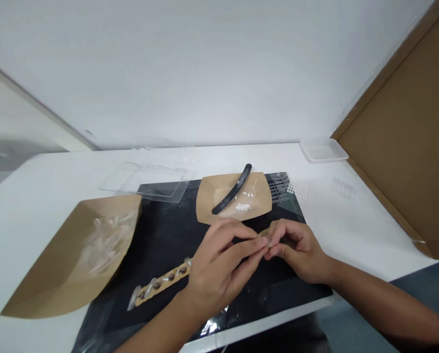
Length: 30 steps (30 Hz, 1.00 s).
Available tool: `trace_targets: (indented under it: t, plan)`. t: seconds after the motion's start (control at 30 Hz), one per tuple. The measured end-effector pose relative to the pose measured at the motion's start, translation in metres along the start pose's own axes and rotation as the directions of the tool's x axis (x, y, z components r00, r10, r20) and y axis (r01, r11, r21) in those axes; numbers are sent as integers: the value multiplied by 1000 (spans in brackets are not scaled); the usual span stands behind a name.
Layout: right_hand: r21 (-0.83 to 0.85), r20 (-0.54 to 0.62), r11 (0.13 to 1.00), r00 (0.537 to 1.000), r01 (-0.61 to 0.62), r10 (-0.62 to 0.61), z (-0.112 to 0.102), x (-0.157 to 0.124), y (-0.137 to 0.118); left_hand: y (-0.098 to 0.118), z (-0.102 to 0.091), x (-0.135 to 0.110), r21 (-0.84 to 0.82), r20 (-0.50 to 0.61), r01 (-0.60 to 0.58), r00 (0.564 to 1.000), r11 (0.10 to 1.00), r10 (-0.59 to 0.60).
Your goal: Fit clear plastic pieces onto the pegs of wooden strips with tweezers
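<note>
The left hand (219,269) and the right hand (304,252) meet in front of me, fingertips closed in a pinch around one small piece (266,237) just above the black mat (168,220). The fingers cover most of it, so I can't tell its shape. As I judge it, work this fine wants a light grip: steady the piece with the left hand, let the right fingertips make the small adjustments, and stay low over the mat in case it slips. A tan strip (164,282) with dark round spots and clear pieces lies close by, its far end hidden by the left hand, so that wrist could knock it. Beyond the fingers, a curved black file (232,190) slants across a paper tray (205,196), partly blocking reach to the white bits (243,207) inside. Leftward, a larger tray (46,264) holds clear plastic pieces (107,240); at the right, a plastic box (324,151) sits on the white surface (337,211).
</note>
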State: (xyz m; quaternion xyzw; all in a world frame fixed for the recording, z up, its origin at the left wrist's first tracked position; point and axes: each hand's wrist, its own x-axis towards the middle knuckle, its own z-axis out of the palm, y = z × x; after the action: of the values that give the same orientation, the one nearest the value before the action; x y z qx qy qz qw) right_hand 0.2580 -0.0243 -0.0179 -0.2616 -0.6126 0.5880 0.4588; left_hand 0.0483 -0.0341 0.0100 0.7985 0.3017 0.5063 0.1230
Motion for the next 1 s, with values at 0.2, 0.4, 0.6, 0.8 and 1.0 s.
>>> trace_targets:
  t: [0.2,0.4,0.6,0.8,1.0]
  plan:
    - [-34,17,999,1000,13,-13,1,1,-2,1,-3,0,-84,73,59,996,995,-53]
    - [-133,27,989,998,60,-57,0,0,-5,0,-5,-3,-221,230,245,954,944,-193]
    - [-236,61,961,989,143,-132,-3,1,-3,2,-8,-3,-257,330,346,909,902,-254]
    - [-257,56,951,985,175,-166,-2,2,-6,3,-7,-6,-219,307,317,920,923,-243]
    - [-289,30,936,979,200,-200,-1,2,-5,7,-2,-6,-266,198,332,938,905,-286]
